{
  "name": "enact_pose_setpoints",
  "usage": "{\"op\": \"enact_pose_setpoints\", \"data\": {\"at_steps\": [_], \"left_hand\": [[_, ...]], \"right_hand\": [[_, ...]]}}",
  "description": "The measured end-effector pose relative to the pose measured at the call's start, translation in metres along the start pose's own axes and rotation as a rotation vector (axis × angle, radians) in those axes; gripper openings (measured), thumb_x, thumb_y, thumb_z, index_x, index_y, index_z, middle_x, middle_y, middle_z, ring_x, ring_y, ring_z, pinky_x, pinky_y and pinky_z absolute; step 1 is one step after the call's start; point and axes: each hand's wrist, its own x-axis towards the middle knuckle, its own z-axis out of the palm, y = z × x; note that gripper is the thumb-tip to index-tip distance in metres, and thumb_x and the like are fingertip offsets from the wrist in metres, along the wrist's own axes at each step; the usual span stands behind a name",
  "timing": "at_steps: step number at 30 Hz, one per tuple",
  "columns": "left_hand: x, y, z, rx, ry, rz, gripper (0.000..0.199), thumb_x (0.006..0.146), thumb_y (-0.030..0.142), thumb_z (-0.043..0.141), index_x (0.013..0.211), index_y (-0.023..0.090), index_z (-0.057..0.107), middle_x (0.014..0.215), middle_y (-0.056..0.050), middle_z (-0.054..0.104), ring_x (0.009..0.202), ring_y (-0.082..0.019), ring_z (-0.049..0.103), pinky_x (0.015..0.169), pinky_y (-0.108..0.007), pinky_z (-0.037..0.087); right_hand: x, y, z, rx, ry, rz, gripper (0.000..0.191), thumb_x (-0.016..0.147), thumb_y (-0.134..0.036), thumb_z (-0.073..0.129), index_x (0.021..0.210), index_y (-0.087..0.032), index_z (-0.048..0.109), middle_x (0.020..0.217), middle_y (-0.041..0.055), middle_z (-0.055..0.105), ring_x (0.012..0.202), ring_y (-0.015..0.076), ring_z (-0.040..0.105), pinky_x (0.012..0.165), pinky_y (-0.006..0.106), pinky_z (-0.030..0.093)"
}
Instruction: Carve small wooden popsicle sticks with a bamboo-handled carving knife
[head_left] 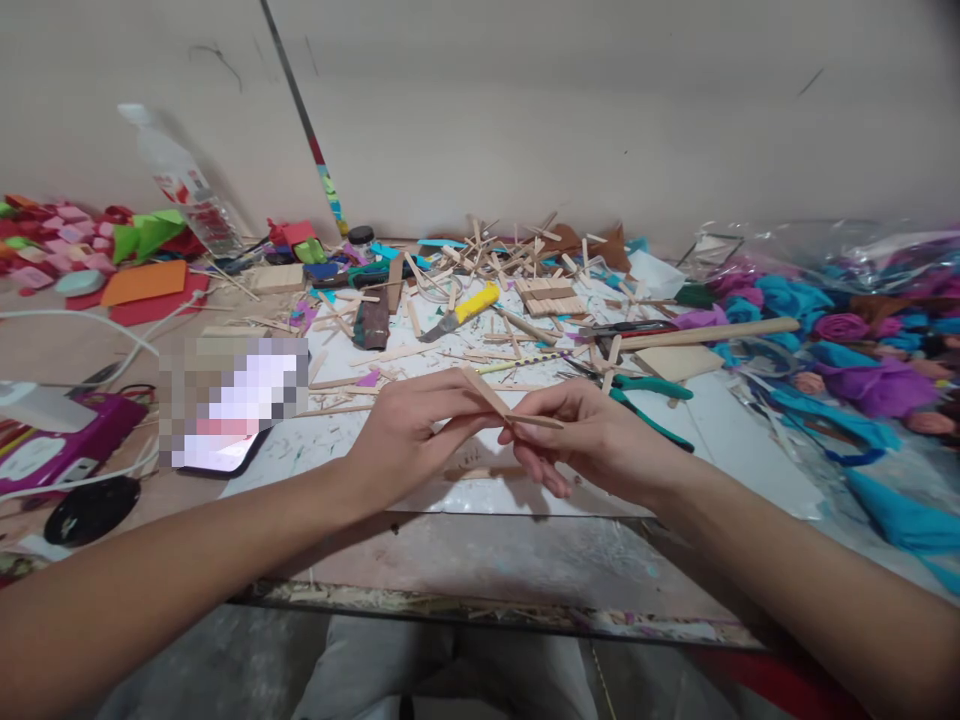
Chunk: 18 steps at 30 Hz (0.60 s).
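Observation:
Near the middle of the view, above a white sheet (300, 455), my left hand (409, 430) pinches a flat wooden stick (486, 391) that slants down to the right. My right hand (592, 435) has its thumb and index finger closed on a second, shorter-looking wooden stick (538, 423). The two sticks touch at their ends and form an angle between the hands. Behind the hands lie a yellow-handled knife (469, 308), green-handled pliers (652, 385) and a row of joined sticks (551, 296).
Loose sticks (517, 255) are heaped along the wall. At the left are a phone (244, 415), a purple power strip (82, 440), white cables and a plastic bottle (184, 185). Blue and purple crepe paper (877, 380) covers the right side. The table's front edge (480, 612) runs below my forearms.

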Motion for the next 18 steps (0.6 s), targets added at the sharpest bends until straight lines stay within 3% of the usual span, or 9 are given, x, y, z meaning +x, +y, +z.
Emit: {"op": "enact_pose_setpoints", "data": {"at_steps": [3,8,18], "left_hand": [[0.0,-0.002,-0.001,-0.023,-0.031,0.02,0.013,0.102,0.014,0.07,0.1,0.019,0.082,0.098,-0.003,0.083,0.091,-0.011,0.076,0.084,-0.02,0.059],[0.001,-0.006,-0.005,-0.026,-0.063,0.043,0.013,0.1,0.016,0.072,0.101,0.022,0.084,0.096,-0.002,0.083,0.088,-0.013,0.077,0.083,-0.023,0.059],[0.007,-0.004,-0.006,-0.001,0.03,0.084,0.008,0.097,0.018,0.077,0.1,0.019,0.084,0.091,-0.002,0.082,0.081,-0.009,0.074,0.076,-0.017,0.057]], "right_hand": [[0.002,0.004,0.003,0.033,-0.02,0.004,0.027,0.087,-0.04,0.083,0.084,-0.014,0.079,0.057,0.0008,0.067,0.042,0.0068,0.05,0.041,0.018,0.039],[0.0,0.003,0.0,0.059,-0.059,-0.038,0.023,0.087,-0.036,0.084,0.083,-0.014,0.081,0.056,0.0008,0.066,0.042,0.0066,0.049,0.042,0.019,0.037],[-0.008,-0.001,0.0,0.151,-0.07,-0.119,0.024,0.089,-0.037,0.083,0.082,-0.013,0.08,0.05,0.0001,0.064,0.035,0.0056,0.044,0.037,0.018,0.03]]}}
